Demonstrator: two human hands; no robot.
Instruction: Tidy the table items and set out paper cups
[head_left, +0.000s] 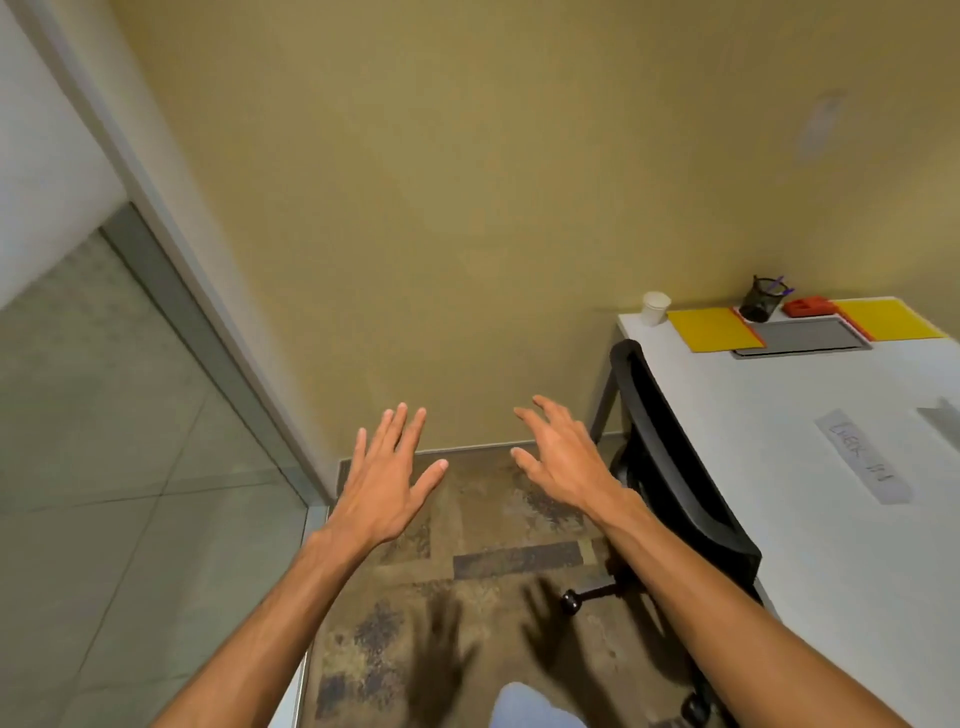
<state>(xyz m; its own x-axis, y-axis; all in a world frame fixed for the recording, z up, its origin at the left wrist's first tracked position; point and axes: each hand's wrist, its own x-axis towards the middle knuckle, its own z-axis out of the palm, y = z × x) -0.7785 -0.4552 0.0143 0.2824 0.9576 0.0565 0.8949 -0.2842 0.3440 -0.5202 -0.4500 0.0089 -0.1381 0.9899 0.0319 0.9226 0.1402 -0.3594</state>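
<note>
The person is standing near the corner of the room, holding both bare arms out over a mottled brown patchwork carpet (467, 525). The left hand (387, 480) is spreading flat, palm down, fingers long and fanned, gripping nothing. The right hand (561, 457) is hanging open too, though its fingers are curling slightly downward like a loose claw, and it is also holding nothing. Two dark hand-shaped shadows are falling on the carpet beneath them.

Off to the right, a smooth white table (810, 415) is sitting against a matte mustard-yellow wall (467, 182). At its far left corner, well apart from both hands, a single white paper cup (655, 307) is standing upright, small and tapered, with a plain surface. Just beside it a flat yellow sheet (714, 328) is lying on the tabletop, and a second yellow sheet (891, 318) is lying further right. Between them a grey rectangular tray (802, 336) is resting flat, with a black mesh pen holder (759, 304) standing behind it, purple pens poking out. A small orange-red block (809, 306) is sitting next to the holder. A strip of white tape (862, 454) with handwriting I cannot read is sticking to the tabletop nearer the person.

A black mesh-backed office chair (675, 467) on castors is tucking under the table's edge. On the left, a frosted glass panel (104, 467) in a grey metal frame is running towards the corner.
</note>
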